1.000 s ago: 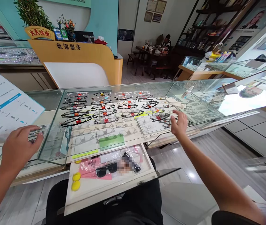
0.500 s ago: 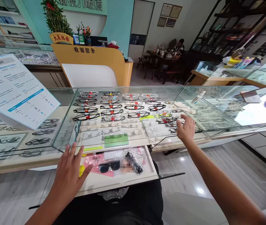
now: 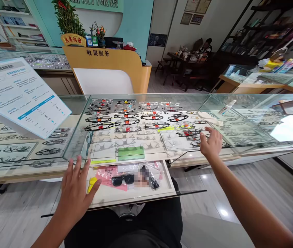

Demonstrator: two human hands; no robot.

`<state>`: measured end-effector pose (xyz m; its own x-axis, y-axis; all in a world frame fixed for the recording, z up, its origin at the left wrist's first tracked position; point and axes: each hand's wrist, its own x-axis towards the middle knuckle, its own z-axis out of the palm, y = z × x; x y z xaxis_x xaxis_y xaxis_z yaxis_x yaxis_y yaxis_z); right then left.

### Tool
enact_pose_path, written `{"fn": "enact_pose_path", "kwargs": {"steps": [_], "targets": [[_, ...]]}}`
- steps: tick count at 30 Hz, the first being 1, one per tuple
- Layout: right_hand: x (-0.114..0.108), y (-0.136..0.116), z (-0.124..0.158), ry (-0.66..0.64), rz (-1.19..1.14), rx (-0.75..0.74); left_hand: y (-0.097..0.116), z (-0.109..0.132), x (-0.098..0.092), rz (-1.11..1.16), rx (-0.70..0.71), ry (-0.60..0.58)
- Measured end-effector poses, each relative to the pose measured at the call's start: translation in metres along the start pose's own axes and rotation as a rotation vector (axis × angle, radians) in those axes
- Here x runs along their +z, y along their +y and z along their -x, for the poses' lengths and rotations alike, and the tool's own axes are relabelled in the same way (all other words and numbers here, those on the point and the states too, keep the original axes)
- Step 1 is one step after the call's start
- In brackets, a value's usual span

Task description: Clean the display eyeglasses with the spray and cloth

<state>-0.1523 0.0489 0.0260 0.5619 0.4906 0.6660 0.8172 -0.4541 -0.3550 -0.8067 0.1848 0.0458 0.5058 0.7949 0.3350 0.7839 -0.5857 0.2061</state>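
Fingers spread, my left hand (image 3: 76,187) is at the front edge of the glass display case (image 3: 146,152), beside the pulled-out drawer (image 3: 133,195). It holds nothing. In the drawer lie black sunglasses (image 3: 122,179), pink packaging (image 3: 105,173), a yellow object (image 3: 92,183) close to my left thumb, and another dark item (image 3: 153,183) in clear plastic, partly blurred out. My right hand (image 3: 212,144) is open and empty over the case's front right, near a dark pair of eyeglasses (image 3: 188,132). Whether its fingertips touch the glass I cannot tell.
Rows of eyeglasses (image 3: 127,122) with red tags sit under the glass. A white printed sign (image 3: 23,98) stands at left. A spray bottle (image 3: 227,107) and a pale cloth (image 3: 210,119) lie at right. Behind are a wooden counter (image 3: 141,74) and a seated person (image 3: 207,47).
The view has shifted slightly, so the case and drawer appear a little further right and higher. Both hands keep nearly the same pose, and the drawer stays pulled out.
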Motion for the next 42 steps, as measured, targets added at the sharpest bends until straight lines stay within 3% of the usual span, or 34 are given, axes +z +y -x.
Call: {"fn": "enact_pose_path", "kwargs": {"steps": [19, 31, 42], "targets": [[-0.002, -0.005, 0.0, -0.016, -0.011, 0.038, -0.012, -0.076, 0.021, 0.024, 0.079, -0.025], [-0.003, -0.009, 0.0, -0.007, -0.015, 0.059, -0.013, -0.114, 0.018, -0.021, 0.113, 0.03], [-0.006, -0.011, 0.0, -0.023, -0.004, 0.066, -0.026, -0.141, 0.022, -0.043, 0.272, -0.095]]}}
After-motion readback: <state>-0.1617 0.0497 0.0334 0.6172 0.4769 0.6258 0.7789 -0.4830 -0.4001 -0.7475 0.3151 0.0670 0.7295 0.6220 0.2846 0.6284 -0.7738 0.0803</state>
